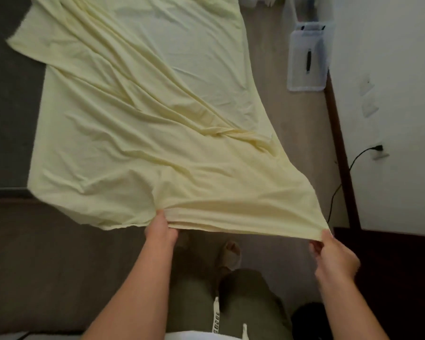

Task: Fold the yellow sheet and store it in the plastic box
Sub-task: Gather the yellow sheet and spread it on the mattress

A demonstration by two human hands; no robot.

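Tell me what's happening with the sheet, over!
Left hand, right hand grip yellow sheet at near edge. Sheet mostly spread on floor. Plastic box beside wall.

I see a plain pale yellow sheet (133, 143), a clear plastic box (298, 77) far right, beige floor (292, 133), white wall (390, 94), black cable (358, 154), olive trousers (250, 295) near.

I am wearing the one camera on my head, and it is pointing forward and steeply down onto the floor (292, 133). My left hand (161, 230) and right hand (334, 253) are showing close beneath the lens. The wide angle is taking in the yellow sheet (138, 114) across most of the frame, the wall (390, 82) along the right, and the plastic box (307, 60) far off near the top.
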